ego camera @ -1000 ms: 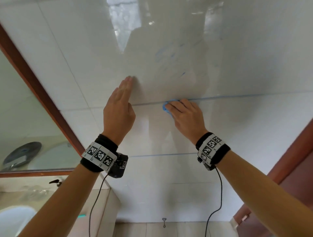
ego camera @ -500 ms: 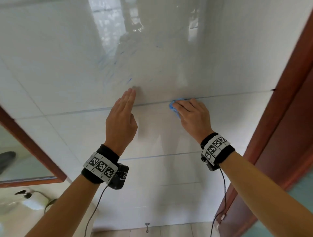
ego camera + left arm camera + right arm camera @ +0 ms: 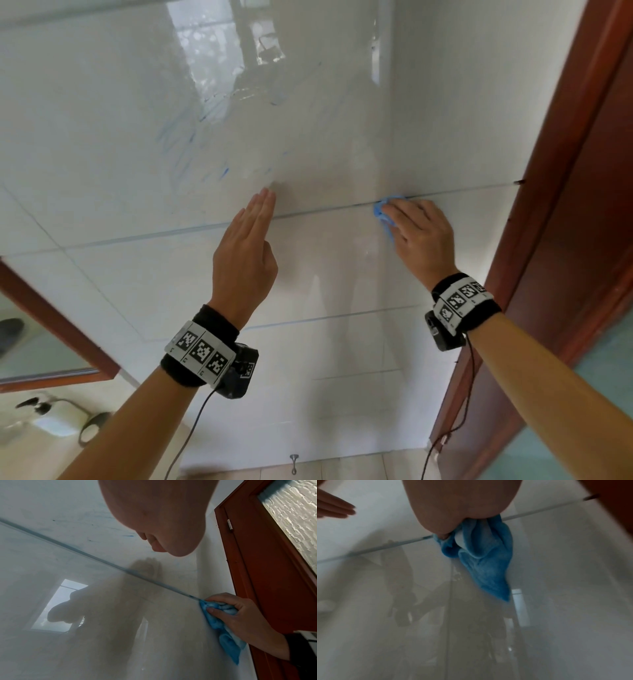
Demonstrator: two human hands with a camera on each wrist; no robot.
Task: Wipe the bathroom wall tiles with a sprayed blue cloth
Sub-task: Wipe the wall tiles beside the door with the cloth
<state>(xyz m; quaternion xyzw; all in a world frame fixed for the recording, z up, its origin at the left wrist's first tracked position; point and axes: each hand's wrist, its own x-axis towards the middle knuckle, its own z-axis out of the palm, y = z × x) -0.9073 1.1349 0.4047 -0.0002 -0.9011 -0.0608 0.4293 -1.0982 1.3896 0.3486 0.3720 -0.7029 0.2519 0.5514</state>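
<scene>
One blue cloth bunched in right hand grip, tail hanging down; left hand flat.

No readable text, brand or number shows anywhere; the wristbands carry only black-and-white square marker patterns, not legible writing.

Both arms reach forward, the left hand flat with straight fingers together, the right hand curled, gripping a bunched blue cloth.
</scene>
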